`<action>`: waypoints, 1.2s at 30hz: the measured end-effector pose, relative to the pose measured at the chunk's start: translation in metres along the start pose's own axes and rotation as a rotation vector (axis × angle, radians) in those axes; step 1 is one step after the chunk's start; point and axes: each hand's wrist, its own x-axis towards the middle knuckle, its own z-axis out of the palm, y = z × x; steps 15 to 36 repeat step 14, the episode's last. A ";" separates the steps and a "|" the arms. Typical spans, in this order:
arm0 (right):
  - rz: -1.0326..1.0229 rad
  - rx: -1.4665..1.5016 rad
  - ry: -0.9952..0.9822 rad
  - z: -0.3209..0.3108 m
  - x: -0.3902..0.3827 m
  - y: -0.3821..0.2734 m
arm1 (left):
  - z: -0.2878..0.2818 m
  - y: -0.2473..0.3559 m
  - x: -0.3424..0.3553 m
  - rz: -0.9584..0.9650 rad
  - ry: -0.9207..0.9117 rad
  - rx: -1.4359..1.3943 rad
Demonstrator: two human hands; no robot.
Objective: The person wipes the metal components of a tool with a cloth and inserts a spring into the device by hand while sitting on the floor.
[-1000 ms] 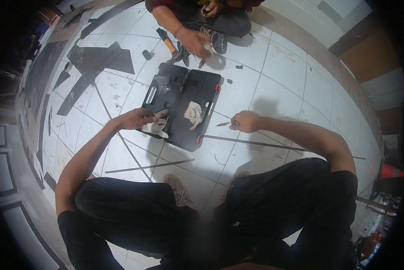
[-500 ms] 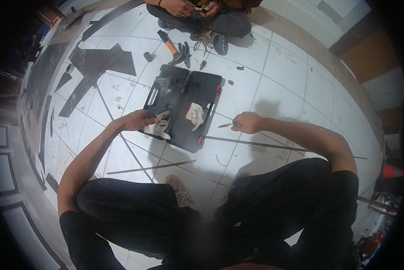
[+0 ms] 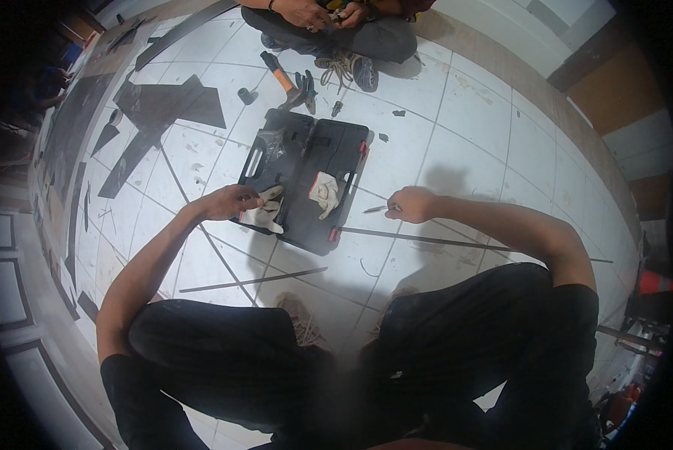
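My right hand [image 3: 413,205] is closed round a slim, pointed metallic tool [image 3: 375,209] whose tip points left; its exact kind is unclear. My left hand [image 3: 234,201] pinches a small pale, elongated piece [image 3: 271,193] above the open black tool case [image 3: 295,231]. Just beneath that piece, a white work glove [image 3: 263,218] lies over the case's near left edge. A second white glove with a reddish-orange cuff [image 3: 324,196] rests in the right half of the case. Clear plastic [image 3: 274,142] sits in the left half.
Beyond the case lie a hammer with an orange handle [image 3: 278,73], pliers [image 3: 309,91] and a dark cylinder [image 3: 246,96]. Dark sheet offcuts [image 3: 177,103] cover the left floor. Thin strips [image 3: 254,280] lie near my feet. Another person's hands [image 3: 306,13] are at the top.
Both my hands stay almost exactly where they were. The other person's hands have shifted slightly. At the far left edge, another person's arm shows more clearly.
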 end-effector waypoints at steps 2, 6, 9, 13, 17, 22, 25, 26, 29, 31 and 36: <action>0.002 0.003 -0.001 0.000 0.000 0.000 | 0.000 -0.001 0.000 0.007 -0.001 -0.003; -0.004 0.004 0.001 0.001 0.001 0.001 | 0.003 -0.006 0.004 -0.031 0.020 -0.004; 0.000 0.001 -0.008 0.000 0.000 0.000 | 0.003 -0.007 0.004 -0.013 0.011 -0.021; 0.008 -0.017 -0.022 -0.001 0.001 -0.001 | 0.002 -0.005 0.004 -0.024 -0.008 0.014; 0.005 -0.023 -0.026 -0.002 0.001 -0.001 | 0.001 -0.005 0.005 -0.023 -0.006 0.027; 0.005 -0.023 -0.026 -0.002 0.001 -0.001 | 0.001 -0.005 0.005 -0.023 -0.006 0.027; 0.005 -0.023 -0.026 -0.002 0.001 -0.001 | 0.001 -0.005 0.005 -0.023 -0.006 0.027; 0.005 -0.023 -0.026 -0.002 0.001 -0.001 | 0.001 -0.005 0.005 -0.023 -0.006 0.027; 0.005 -0.023 -0.026 -0.002 0.001 -0.001 | 0.001 -0.005 0.005 -0.023 -0.006 0.027; 0.005 -0.023 -0.026 -0.002 0.001 -0.001 | 0.001 -0.005 0.005 -0.023 -0.006 0.027; 0.005 -0.023 -0.026 -0.002 0.001 -0.001 | 0.001 -0.005 0.005 -0.023 -0.006 0.027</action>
